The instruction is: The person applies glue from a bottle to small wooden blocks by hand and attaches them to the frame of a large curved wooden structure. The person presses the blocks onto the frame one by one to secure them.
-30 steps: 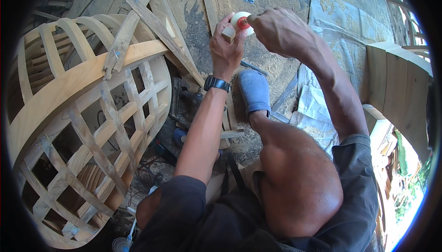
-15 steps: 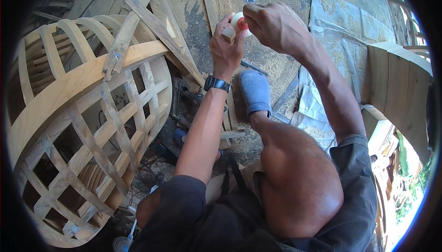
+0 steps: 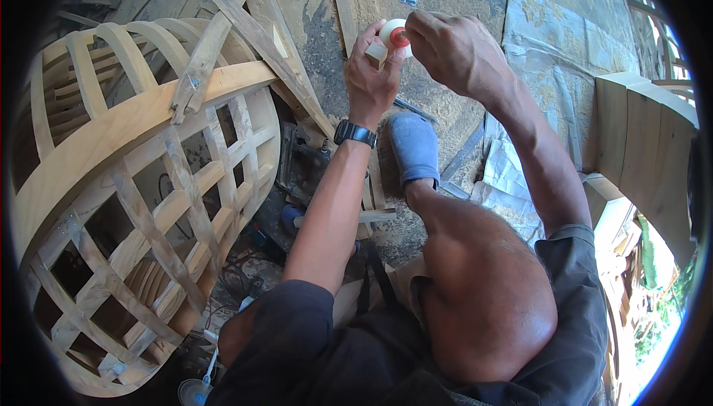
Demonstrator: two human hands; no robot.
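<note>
My left hand (image 3: 371, 88), with a dark watch on its wrist, is closed round a white bottle (image 3: 392, 27). The bottle's round red top (image 3: 399, 38) faces me. A small pale wood block (image 3: 376, 54) is tucked in the same grip, between thumb and fingers. Just right of the red top is my right hand (image 3: 464, 53), its fingers curled together in a pinch. Whatever the pinch holds, if anything, is hidden behind the knuckles.
A curved wooden lattice frame (image 3: 167, 155) fills the left side. Crossed wooden strips (image 3: 249, 24) lean over its far edge. Flattened sheeting (image 3: 546, 35) covers dusty floor at right, beside a curved wooden piece (image 3: 646, 120). My blue clog (image 3: 413, 146) stands below my hands.
The right hand has shifted slightly right and down, uncovering more of the bottle's red top. My left hand keeps its hold on the bottle and block, moving a little right in the picture.
</note>
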